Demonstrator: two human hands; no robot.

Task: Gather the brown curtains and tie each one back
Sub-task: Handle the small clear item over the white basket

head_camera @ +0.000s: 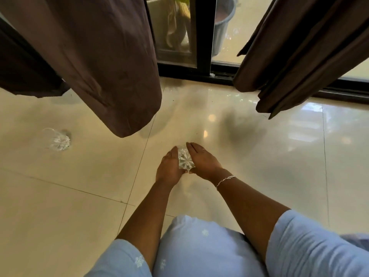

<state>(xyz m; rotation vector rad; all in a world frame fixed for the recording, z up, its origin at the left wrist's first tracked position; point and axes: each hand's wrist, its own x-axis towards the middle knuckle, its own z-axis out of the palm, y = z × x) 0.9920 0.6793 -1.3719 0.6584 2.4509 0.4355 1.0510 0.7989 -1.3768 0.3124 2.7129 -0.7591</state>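
A person in a light-blue embroidered garment point(199, 246) looks down at a glossy cream tiled floor point(60, 196), both arms reaching to the centre of the frame. There the left hand point(169, 168) and right hand point(203, 160) cup a cut-glass tumbler point(184, 159) between them. The fingers of both hands are held together and nearly straight, pressed along opposite sides of the glass rather than wrapped round it. A thin ring point(203, 149) shows on 1 finger of the right hand and a silver bracelet point(225, 179) circles that wrist.

The 2 curtains named in the task hang well apart from the hands. A broad brown curtain point(99, 66) fills the upper left of the frame, its rounded hem ending over the tiles above and left of the hands. A pleated brown curtain point(299, 52) drops in tight folds at the upper right. Neither hand touches either of them. A darker curtain panel point(24, 66) sits at the far left edge, behind the broad one.

A 2nd cut-glass tumbler point(58, 139) stands on the floor at middle left, near the broad curtain's hem. Between the curtains, at top centre, a black-framed sliding glass door point(203, 37) shows a grey-blue bucket point(223, 23) beyond the glass.
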